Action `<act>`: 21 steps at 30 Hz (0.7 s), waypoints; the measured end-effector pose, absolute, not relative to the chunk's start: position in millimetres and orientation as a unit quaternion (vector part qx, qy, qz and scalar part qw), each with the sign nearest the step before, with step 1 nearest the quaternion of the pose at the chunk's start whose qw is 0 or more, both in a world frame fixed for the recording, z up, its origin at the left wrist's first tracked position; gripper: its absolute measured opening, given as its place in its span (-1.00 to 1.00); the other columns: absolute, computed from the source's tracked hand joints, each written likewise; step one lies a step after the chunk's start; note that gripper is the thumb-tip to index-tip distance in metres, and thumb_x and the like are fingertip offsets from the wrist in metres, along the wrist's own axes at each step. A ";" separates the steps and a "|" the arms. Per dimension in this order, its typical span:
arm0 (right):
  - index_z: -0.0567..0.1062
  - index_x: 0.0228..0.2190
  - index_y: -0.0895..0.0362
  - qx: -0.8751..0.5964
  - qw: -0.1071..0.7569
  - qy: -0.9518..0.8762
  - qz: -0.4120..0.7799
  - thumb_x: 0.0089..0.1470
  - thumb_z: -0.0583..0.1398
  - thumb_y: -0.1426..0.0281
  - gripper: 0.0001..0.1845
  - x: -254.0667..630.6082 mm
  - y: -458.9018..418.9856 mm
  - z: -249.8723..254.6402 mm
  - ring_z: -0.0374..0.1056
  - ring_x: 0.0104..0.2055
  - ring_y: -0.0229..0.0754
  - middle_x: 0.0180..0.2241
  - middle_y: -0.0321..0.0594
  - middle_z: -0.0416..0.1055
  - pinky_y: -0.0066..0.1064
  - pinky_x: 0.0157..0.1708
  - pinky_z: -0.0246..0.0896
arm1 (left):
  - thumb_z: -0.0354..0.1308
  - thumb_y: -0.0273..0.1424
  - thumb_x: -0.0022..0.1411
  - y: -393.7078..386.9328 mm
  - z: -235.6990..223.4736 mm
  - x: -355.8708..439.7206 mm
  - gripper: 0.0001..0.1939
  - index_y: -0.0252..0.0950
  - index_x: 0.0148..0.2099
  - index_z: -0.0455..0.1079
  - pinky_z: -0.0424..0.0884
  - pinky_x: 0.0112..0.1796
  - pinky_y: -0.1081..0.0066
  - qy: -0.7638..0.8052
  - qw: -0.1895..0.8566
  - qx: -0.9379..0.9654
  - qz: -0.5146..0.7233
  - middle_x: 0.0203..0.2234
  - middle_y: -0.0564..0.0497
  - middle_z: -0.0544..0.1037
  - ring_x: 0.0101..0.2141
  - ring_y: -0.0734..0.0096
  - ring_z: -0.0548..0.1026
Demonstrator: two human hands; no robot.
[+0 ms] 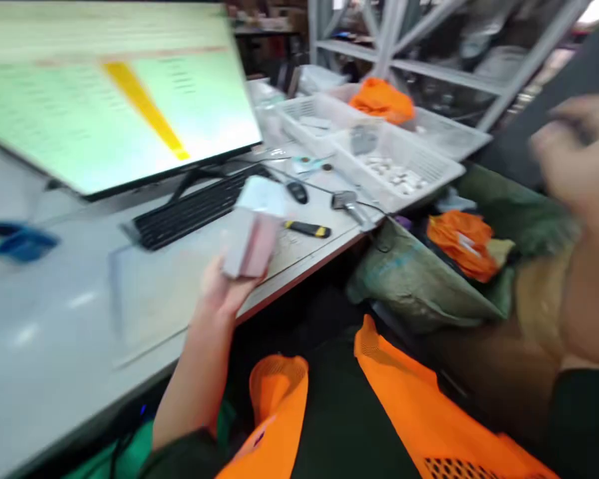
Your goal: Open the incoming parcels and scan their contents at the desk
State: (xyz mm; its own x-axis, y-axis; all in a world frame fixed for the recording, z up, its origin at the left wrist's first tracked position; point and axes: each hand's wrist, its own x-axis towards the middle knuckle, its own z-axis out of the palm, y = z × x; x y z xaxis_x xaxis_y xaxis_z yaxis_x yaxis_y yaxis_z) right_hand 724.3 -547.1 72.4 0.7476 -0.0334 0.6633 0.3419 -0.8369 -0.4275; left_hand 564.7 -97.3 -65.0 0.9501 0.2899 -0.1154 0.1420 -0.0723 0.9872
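Observation:
My left hand point(225, 287) is raised over the front edge of the grey desk point(40, 332) and is closed on a small flat stack of pale and pinkish packets point(252, 236). My right hand point(579, 156) hangs blurred at the far right, above green sacks; its fingers are smeared and something dark may be in them. An orange vest point(404, 406) covers my lap below.
A monitor point(110, 93) with a green spreadsheet stands on the desk, with a black keyboard point(194, 207), a mouse point(298, 192), a yellow-and-black cutter point(307, 229) and a handheld scanner point(349, 205). White mesh baskets point(394, 166) sit behind. Green sacks point(419, 279) hold orange cloth point(462, 243). Metal shelving point(429, 60) stands at the back.

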 end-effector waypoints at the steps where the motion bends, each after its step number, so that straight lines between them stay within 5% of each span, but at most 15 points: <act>1: 0.68 -0.63 0.07 -0.895 0.288 -0.196 -0.280 0.09 0.13 -0.20 -0.31 724.3 -509.6 43.0 0.36 0.30 0.41 0.21 -0.23 0.53 -0.04 0.01 0.32 | -0.09 -0.05 0.48 -97.3 -69.6 556.1 -0.56 -0.07 0.14 0.50 0.66 -0.15 0.10 0.214 0.724 0.652 0.072 -0.09 -0.06 0.68 -0.09 0.11 0.63; 2: 0.80 -0.23 0.05 -0.868 0.307 -0.331 -0.206 0.15 0.22 -0.10 -0.45 721.7 -472.8 15.5 0.36 0.35 0.33 0.28 -0.09 0.48 0.00 0.22 0.26 | -0.04 -0.08 0.47 -99.0 -73.2 552.2 -0.58 -0.11 0.16 0.48 0.66 -0.22 0.19 0.257 0.773 0.575 0.075 -0.09 -0.08 0.67 -0.14 0.16 0.64; 3: 0.72 0.07 0.06 -0.835 0.306 -0.433 -0.148 0.09 0.35 -0.06 -0.36 718.3 -438.2 -8.9 0.26 0.43 0.34 0.37 0.02 0.36 0.12 0.37 0.13 | 0.01 -0.09 0.47 -101.1 -76.0 550.3 -0.59 -0.14 0.19 0.46 0.64 -0.28 0.26 0.275 0.808 0.516 0.064 -0.09 -0.10 0.67 -0.18 0.20 0.64; 5: 0.44 0.38 0.03 -0.788 0.282 -0.540 -0.090 -0.02 0.50 -0.01 0.01 713.5 -379.2 -45.2 -0.05 0.57 0.42 0.51 0.07 0.09 0.46 0.47 -0.26 | 0.10 -0.09 0.45 -103.0 -80.8 543.8 -0.56 -0.16 0.25 0.42 0.61 -0.38 0.34 0.266 0.842 0.469 0.025 -0.09 -0.12 0.66 -0.26 0.23 0.64; 7: 0.29 0.46 -0.04 -0.751 0.280 -0.595 -0.062 -0.04 0.52 -0.02 0.14 713.2 -336.1 -65.7 -0.19 0.60 0.45 0.54 0.07 0.02 0.59 0.44 -0.43 | 0.15 -0.03 0.42 -100.2 -87.1 525.5 -0.46 -0.16 0.31 0.40 0.58 -0.46 0.34 0.243 0.850 0.467 -0.024 -0.13 -0.12 0.67 -0.32 0.20 0.64; 9: 0.25 0.47 -0.02 -0.706 0.314 -0.633 -0.033 0.01 0.49 -0.04 0.14 712.1 -306.7 -76.6 0.01 0.55 0.41 0.47 0.12 0.18 0.51 0.48 -0.36 | 0.14 0.17 0.37 -94.8 -96.2 497.1 -0.29 -0.15 0.36 0.39 0.59 -0.46 0.27 0.213 0.841 0.495 -0.053 -0.11 -0.15 0.68 -0.27 0.08 0.66; 13: 0.21 0.49 0.08 -0.672 0.425 -0.606 0.023 0.06 0.42 -0.20 0.18 693.1 -273.7 -92.6 0.24 0.42 0.30 0.38 0.14 0.30 0.22 0.48 0.02 | 0.18 0.48 0.11 -89.6 -120.5 453.1 0.01 -0.14 0.34 0.44 0.63 0.03 0.08 0.160 0.788 0.572 0.161 0.11 -0.19 0.63 0.21 -0.16 0.54; 17: 0.10 0.54 0.07 -0.680 0.424 -0.587 0.119 0.16 0.23 -0.35 0.20 676.5 -262.0 -109.6 0.10 0.51 0.30 0.47 0.08 0.19 0.18 0.49 0.04 | 0.27 0.50 -0.03 -95.7 -147.4 460.2 0.12 -0.11 0.37 0.37 0.45 0.27 0.04 0.166 0.726 0.509 0.432 0.24 -0.17 0.53 0.29 -0.18 0.45; 21: 0.21 0.50 0.11 -0.697 0.424 -0.555 0.162 0.20 0.04 -0.44 0.18 688.5 -274.9 -120.9 0.15 0.50 0.25 0.44 0.08 0.25 0.10 0.49 0.06 | 0.59 0.22 -0.14 -104.4 -167.0 483.9 0.32 0.00 0.53 0.06 0.44 0.26 0.08 0.161 0.695 0.561 0.420 0.26 -0.16 0.46 0.23 -0.07 0.50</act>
